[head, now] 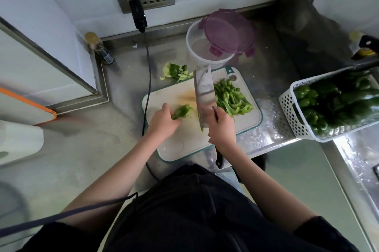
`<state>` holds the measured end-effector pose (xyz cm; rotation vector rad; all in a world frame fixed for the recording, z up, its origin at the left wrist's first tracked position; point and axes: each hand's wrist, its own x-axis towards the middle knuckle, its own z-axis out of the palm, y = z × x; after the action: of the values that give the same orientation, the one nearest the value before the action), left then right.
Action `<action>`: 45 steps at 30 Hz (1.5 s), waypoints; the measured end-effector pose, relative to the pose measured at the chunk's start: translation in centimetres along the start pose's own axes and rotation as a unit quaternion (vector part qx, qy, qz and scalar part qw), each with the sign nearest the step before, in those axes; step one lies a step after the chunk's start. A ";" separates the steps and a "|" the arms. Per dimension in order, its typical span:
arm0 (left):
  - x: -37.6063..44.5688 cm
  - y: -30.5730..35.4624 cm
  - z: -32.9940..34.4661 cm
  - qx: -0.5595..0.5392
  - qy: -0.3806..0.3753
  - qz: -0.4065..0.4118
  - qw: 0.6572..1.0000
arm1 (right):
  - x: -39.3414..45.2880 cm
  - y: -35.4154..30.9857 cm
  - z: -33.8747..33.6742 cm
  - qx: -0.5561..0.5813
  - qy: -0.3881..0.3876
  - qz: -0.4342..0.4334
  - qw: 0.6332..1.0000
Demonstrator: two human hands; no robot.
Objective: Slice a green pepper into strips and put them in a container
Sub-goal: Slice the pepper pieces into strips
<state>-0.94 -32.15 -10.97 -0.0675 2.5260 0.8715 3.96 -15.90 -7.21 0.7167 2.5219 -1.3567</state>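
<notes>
The left hand [162, 121] curls its fingers over the near end of the remaining green pepper piece [182, 111], pinning it to the cutting board [176, 149]. The right hand [220, 128] is wrapped firmly around the dark handle of a cleaver [204, 95], whose broad blade stands nearly upright on the board between the uncut piece and the pile of cut strips [231, 97] to its right. The piece appears light and crisp, with a waxy, probably slippery skin and a curved wall that may rock; judged from this, it is best held from above with fingertips tucked back from the blade. The strips look limp and light, easy to gather in a loose handful or to sweep up on the flat of the blade. Beyond the board's far edge stands the clear round container [205, 54], open, its purple clip lid [229, 32] leaning on its rim. Trimmed core and scraps [175, 72] lie on the steel counter [123, 71] just off the board's far left corner. A white perforated basket [291, 112] of whole green peppers [328, 99] sits well to the right.
</notes>
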 end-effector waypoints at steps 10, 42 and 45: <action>-0.7 0.3 1.5 -0.183 -0.035 -0.062 0.980 | -0.9 -0.2 1.7 -0.024 -0.014 -0.027 0.999; 0.4 0.1 2.1 -0.074 0.029 0.067 0.995 | -1.2 0.9 3.5 -0.218 -0.029 -0.075 0.973; 0.5 0.1 2.3 -0.064 0.037 0.080 0.994 | -1.1 0.6 3.6 -0.238 -0.028 -0.072 0.968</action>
<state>-0.47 -30.64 -12.67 0.0640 2.5683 1.1119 4.95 -18.94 -9.27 0.3968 2.7371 -0.7340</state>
